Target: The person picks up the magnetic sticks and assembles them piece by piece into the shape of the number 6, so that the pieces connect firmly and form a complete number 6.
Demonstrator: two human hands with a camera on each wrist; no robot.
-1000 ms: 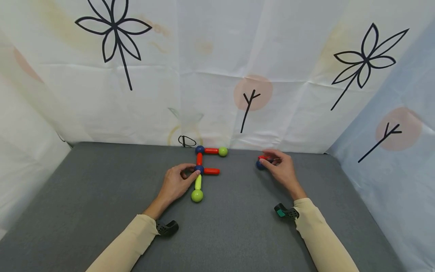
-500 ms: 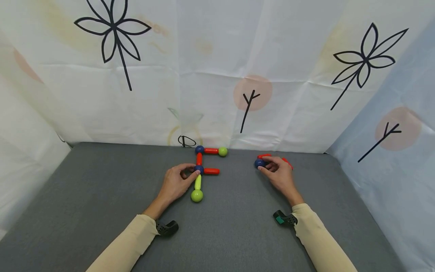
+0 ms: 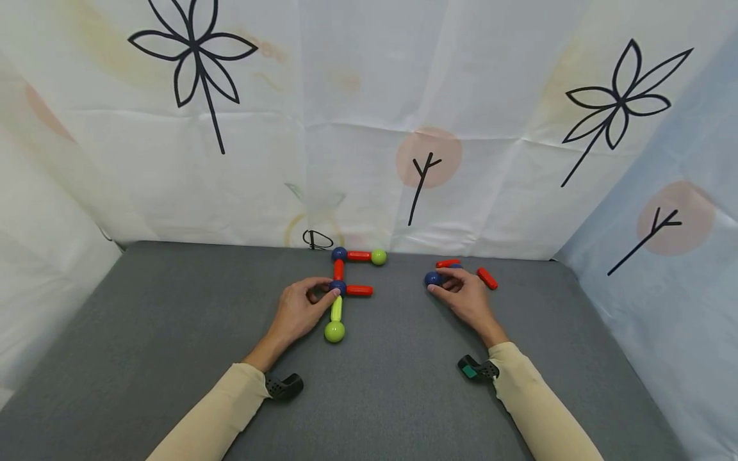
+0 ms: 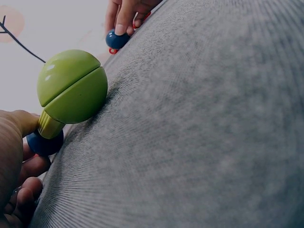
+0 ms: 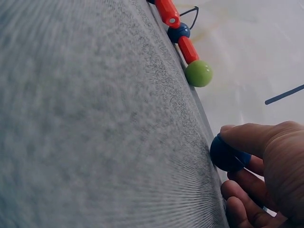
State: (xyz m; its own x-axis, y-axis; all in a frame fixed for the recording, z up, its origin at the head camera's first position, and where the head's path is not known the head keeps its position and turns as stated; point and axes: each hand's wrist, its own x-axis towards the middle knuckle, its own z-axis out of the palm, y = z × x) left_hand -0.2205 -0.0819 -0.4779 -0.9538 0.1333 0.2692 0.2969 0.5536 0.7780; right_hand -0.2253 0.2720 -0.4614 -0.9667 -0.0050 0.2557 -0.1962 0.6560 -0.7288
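Observation:
Toy balls and rods, joined end to end in an F shape, lie on the grey table. My left hand [image 3: 301, 310] pinches the middle blue ball [image 3: 337, 287] of that shape. From this ball run a red rod [image 3: 360, 291] to the right, another red rod [image 3: 339, 270] to the back, and a lime rod [image 3: 336, 309] ending in a large green ball [image 4: 72, 86]. At the back corner a blue ball [image 3: 339, 254] joins a red rod [image 3: 360, 256] and a green ball [image 3: 378, 257]. My right hand [image 3: 466, 301] pinches a separate blue ball [image 5: 228, 154] between thumb and fingers.
Behind my right hand lie a red rod [image 3: 447, 263] and a partly hidden blue piece [image 3: 455, 266]. Another red rod [image 3: 487, 278] lies to its right. A patterned white cloth [image 3: 369, 186] rises along the table's back edge.
My right hand has moved a little left and toward me with the blue ball, away from the loose pieces, uncovering the red rod on the right. The left hand stays put.

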